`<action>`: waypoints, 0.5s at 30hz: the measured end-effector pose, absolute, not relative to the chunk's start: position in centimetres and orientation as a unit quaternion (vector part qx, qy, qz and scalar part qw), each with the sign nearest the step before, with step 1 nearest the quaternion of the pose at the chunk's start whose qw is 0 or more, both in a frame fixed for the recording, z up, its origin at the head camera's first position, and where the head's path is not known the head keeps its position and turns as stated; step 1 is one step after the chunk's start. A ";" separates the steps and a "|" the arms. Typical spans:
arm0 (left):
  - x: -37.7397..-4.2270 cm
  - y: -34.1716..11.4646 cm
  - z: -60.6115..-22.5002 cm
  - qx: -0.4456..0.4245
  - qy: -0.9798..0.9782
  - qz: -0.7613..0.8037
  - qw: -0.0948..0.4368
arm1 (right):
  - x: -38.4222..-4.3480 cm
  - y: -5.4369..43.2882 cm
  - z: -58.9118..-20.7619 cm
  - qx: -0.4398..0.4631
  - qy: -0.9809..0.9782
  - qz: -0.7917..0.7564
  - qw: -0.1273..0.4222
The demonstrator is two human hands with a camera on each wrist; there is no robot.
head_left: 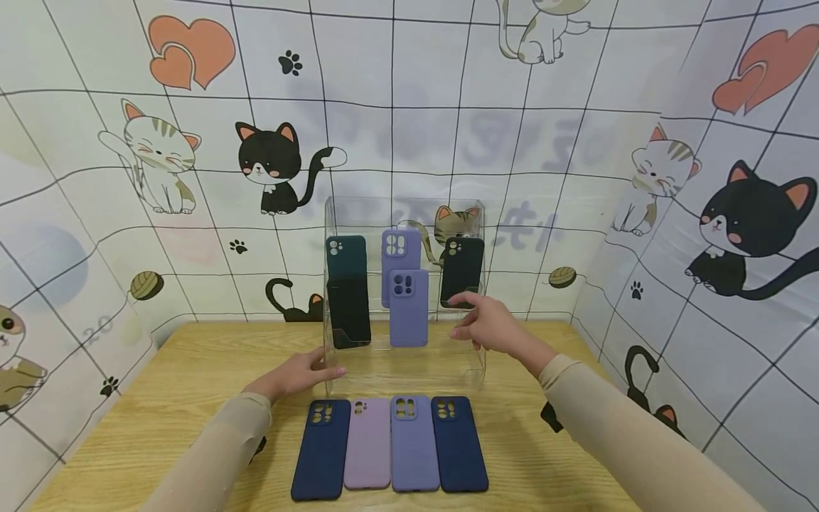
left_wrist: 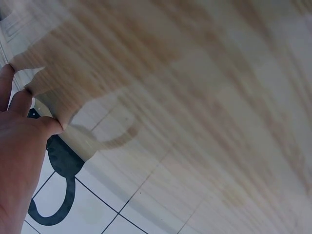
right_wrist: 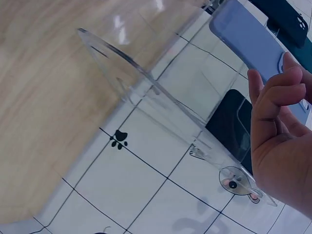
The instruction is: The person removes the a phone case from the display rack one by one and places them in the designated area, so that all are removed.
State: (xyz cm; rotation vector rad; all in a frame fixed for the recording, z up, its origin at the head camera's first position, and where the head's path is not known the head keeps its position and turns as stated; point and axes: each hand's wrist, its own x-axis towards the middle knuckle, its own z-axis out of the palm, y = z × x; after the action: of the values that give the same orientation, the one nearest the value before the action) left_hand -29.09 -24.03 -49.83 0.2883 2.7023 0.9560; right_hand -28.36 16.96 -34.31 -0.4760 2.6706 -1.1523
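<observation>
A clear acrylic display stand (head_left: 403,363) holds several phone cases. A dark green case (head_left: 346,257) stands at its upper left, with a black case (head_left: 349,313) in front. Two lavender cases stand mid-stand, one upper (head_left: 401,249) and one lower (head_left: 409,313). Another black case (head_left: 462,270) is at the upper right. My right hand (head_left: 489,321) hovers by that case's lower edge with bent, spread fingers and holds nothing. At the stand's lower left, my left hand (head_left: 297,373) touches the side with its fingers extended.
On the wooden table (head_left: 211,370), a front row holds a navy case (head_left: 322,451), a pink case (head_left: 368,448), a lavender case (head_left: 414,448) and a second navy case (head_left: 459,448). A cat-patterned cloth (head_left: 422,142) hangs behind the stand.
</observation>
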 end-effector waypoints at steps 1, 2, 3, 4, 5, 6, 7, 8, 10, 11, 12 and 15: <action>-29.1 -24.0 -49.8 0.100 0.930 0.329 0.130 | -28.6 16.6 -33.9 -0.160 0.901 -0.390 0.096; -29.1 -24.1 -49.8 0.101 0.930 0.329 0.129 | -28.8 16.3 -33.6 -0.160 0.901 -0.391 0.094; -29.1 -24.1 -49.8 0.102 0.930 0.330 0.128 | -29.1 15.9 -33.3 -0.161 0.900 -0.395 0.093; -29.1 -24.1 -49.7 0.103 0.929 0.331 0.128 | -29.3 15.6 -33.1 -0.161 0.897 -0.400 0.094; -29.1 -24.2 -49.7 0.103 0.929 0.333 0.128 | -29.5 15.2 -32.8 -0.163 0.895 -0.405 0.093; -29.1 -24.2 -49.7 0.102 0.928 0.335 0.127 | -29.8 14.9 -32.7 -0.165 0.894 -0.407 0.090; -29.1 -24.2 -49.8 0.101 0.927 0.337 0.127 | -30.1 14.5 -32.5 -0.167 0.892 -0.410 0.087; -29.1 -24.3 -49.8 0.099 0.927 0.339 0.128 | -30.3 14.2 -32.4 -0.170 0.892 -0.411 0.084; -29.0 -24.3 -49.9 0.095 0.925 0.345 0.129 | -30.9 13.6 -32.4 -0.174 0.892 -0.410 0.081; -29.1 -24.3 -50.0 0.094 0.925 0.346 0.129 | -31.1 13.4 -32.5 -0.174 0.893 -0.407 0.079; -29.1 -24.3 -50.0 0.094 0.925 0.346 0.129 | -31.4 13.2 -32.5 -0.173 0.895 -0.403 0.078; -29.2 -24.2 -50.1 0.095 0.925 0.345 0.128 | -32.0 12.7 -32.8 -0.169 0.898 -0.398 0.080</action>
State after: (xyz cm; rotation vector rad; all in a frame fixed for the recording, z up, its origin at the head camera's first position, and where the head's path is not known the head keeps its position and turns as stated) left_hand -29.19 -24.17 -50.11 0.2771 2.6898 1.0042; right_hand -31.96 12.75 -32.80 -0.5068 2.6857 -1.1904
